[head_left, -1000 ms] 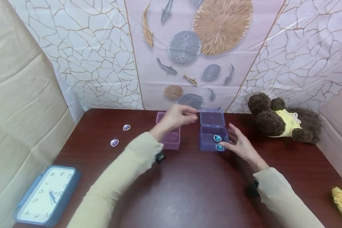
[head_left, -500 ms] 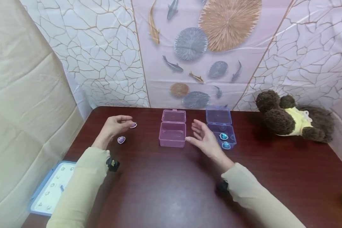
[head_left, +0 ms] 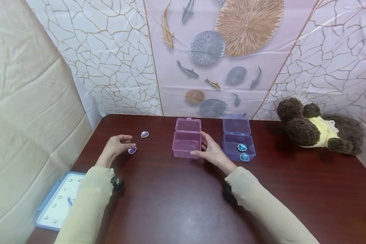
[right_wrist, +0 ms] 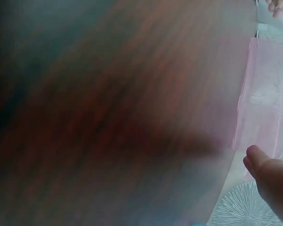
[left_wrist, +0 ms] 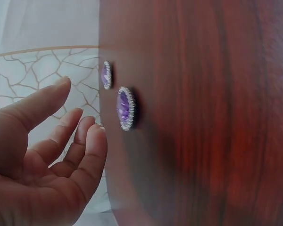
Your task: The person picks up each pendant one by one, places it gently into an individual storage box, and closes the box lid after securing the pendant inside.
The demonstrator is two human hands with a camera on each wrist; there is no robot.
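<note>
A purple teardrop gem with a sparkling clear rim [head_left: 132, 150] lies on the table, with my left hand [head_left: 117, 146] reaching over it. In the left wrist view the thumb and fingers are apart with nothing between them, and the near purple gem [left_wrist: 126, 109] lies just past the fingertips. A second purple gem [head_left: 144, 134] lies farther back. My right hand [head_left: 211, 149] holds the right side of a small pink see-through box [head_left: 183, 153], thumb at its front corner and fingers along its side wall. The box's hinged lid [head_left: 188, 125] stands raised; no gem shows inside.
To the right stands a blue see-through box [head_left: 228, 154], lid raised, with two turquoise gems [head_left: 242, 147] in it. A brown plush toy in yellow [head_left: 318, 130] lies at the back right. A blue-framed clock [head_left: 59, 200] lies at the front left, partly behind the left sleeve.
The left hand has moved from over the pink box leftward to the near purple gem. The right hand has gone from the blue box to the pink box's right side.
</note>
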